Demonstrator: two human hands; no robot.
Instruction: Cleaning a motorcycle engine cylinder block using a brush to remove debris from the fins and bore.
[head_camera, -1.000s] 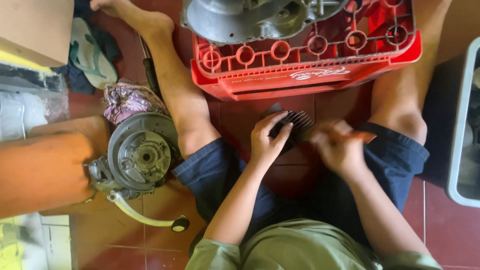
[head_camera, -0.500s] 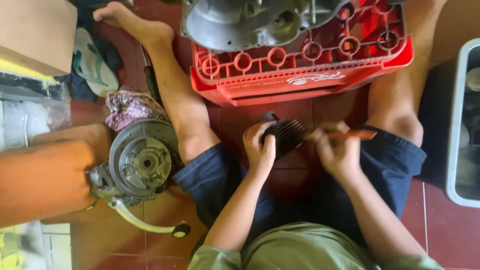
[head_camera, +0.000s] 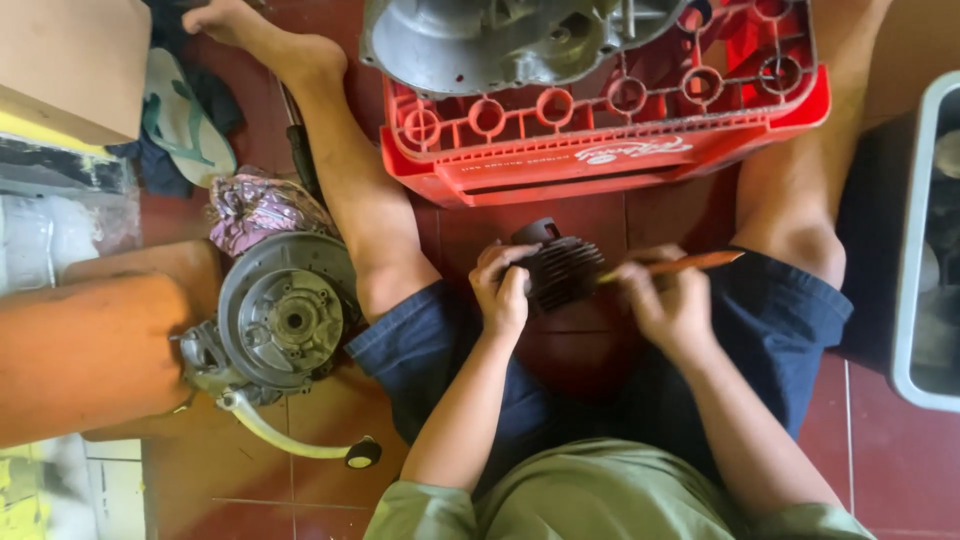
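Two hands work best here if the left hand (head_camera: 503, 292) grips the dark finned cylinder (head_camera: 562, 270) tight while the right hand (head_camera: 668, 303), closed on the orange stick (head_camera: 690, 264), scrapes gently.

Red tiled floor (head_camera: 880, 470) carries a red crate (head_camera: 610, 150); grey engine (head_camera: 280, 325); sandal (head_camera: 180, 125).

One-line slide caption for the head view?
Seated on red tile, left hand steadies a dark finned metal cylinder while right hand works it with an orange-handled tool.
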